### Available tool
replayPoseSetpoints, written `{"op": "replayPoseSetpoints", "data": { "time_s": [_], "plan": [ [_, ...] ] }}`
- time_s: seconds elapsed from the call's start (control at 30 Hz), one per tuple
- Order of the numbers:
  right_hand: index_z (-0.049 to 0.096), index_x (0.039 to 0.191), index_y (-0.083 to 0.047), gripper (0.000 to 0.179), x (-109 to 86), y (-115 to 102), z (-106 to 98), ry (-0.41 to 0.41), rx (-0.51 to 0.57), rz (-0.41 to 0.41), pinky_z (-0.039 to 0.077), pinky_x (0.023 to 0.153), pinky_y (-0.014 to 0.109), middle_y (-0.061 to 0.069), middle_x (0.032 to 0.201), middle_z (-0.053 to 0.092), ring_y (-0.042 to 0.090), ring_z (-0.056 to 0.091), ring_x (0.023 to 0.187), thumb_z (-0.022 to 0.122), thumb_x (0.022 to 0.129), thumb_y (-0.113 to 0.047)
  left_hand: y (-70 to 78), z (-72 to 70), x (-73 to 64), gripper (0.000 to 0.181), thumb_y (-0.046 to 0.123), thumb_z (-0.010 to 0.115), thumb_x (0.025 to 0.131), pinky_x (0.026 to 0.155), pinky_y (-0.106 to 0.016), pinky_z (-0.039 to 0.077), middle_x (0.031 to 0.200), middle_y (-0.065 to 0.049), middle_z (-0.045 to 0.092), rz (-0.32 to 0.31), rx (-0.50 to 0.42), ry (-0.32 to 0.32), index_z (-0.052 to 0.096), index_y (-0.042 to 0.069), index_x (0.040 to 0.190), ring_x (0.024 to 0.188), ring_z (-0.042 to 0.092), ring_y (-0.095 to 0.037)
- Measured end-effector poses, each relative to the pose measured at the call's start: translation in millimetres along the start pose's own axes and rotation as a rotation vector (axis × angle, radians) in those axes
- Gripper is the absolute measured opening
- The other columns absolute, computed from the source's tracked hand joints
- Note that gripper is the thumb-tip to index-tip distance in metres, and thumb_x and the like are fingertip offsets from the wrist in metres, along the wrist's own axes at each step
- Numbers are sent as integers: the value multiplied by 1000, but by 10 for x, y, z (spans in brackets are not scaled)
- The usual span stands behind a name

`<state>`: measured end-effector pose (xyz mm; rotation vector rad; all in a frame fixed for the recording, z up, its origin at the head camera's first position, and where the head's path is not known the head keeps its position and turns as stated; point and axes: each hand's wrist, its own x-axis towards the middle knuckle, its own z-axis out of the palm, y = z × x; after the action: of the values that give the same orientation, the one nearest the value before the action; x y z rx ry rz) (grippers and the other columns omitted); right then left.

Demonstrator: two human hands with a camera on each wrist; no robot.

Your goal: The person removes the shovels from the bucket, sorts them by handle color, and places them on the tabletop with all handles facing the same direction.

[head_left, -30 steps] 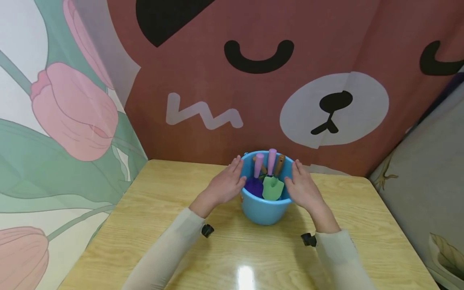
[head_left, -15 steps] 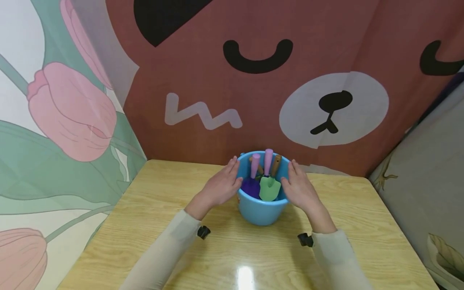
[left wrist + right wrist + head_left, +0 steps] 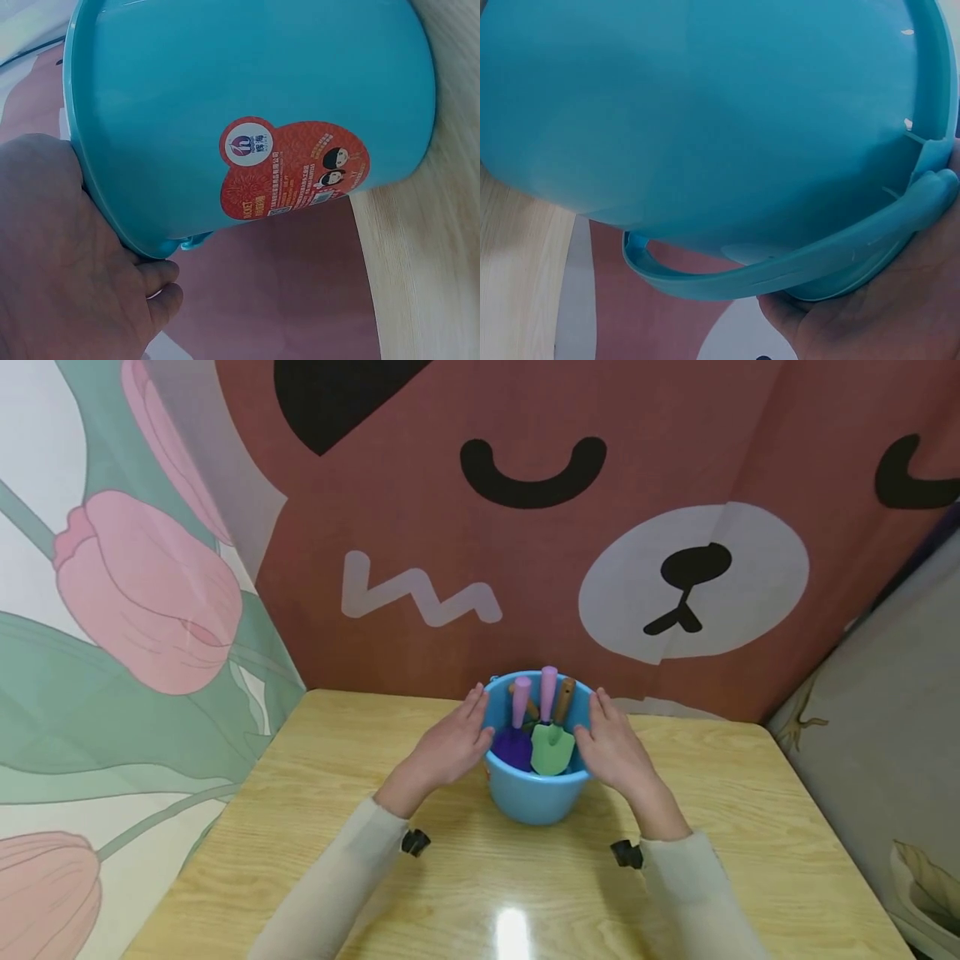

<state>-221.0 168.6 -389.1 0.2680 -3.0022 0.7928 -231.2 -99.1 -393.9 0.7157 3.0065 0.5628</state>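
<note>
Near the back of the wooden table, a light blue bucket (image 3: 536,799) stands upright between my two hands. My left hand (image 3: 448,747) rests against its left rim with the fingers straight. On the opposite side of the rim my right hand (image 3: 617,750) presses, fingers also extended. Inside lean a green-bladed trowel (image 3: 552,750), a tool with a purple head (image 3: 514,747), pink handles (image 3: 548,692) and brown handles (image 3: 565,700). A red sticker (image 3: 292,169) shows on the bucket's side in the left wrist view. The bucket's handle (image 3: 780,274) hangs down beside my right hand.
The wooden table (image 3: 360,752) ends at a curtain with a bear print (image 3: 420,652) just behind the bucket. A tulip-patterned cloth (image 3: 150,593) borders the left side, and a grey cloth (image 3: 885,710) the right. Black wrist cameras (image 3: 415,842) sit below both wrists.
The bucket and both hands have shifted slightly to the left across the table. The hands' placement on the rim looks the same, and the tools stay inside.
</note>
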Motion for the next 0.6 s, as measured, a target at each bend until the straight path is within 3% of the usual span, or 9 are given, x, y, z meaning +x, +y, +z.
{"op": "replayPoseSetpoints", "data": {
  "time_s": [0.6],
  "plan": [
    [11, 157, 10, 70, -11, -177, 80, 0, -38, -12, 16, 122, 61, 26, 167, 5, 45, 9, 154, 38, 106, -29, -139, -66, -141, 69, 43, 30, 108, 123, -45, 25, 171, -8, 3, 9, -7, 0, 12, 5, 162, 156, 10, -24]
  ]
}}
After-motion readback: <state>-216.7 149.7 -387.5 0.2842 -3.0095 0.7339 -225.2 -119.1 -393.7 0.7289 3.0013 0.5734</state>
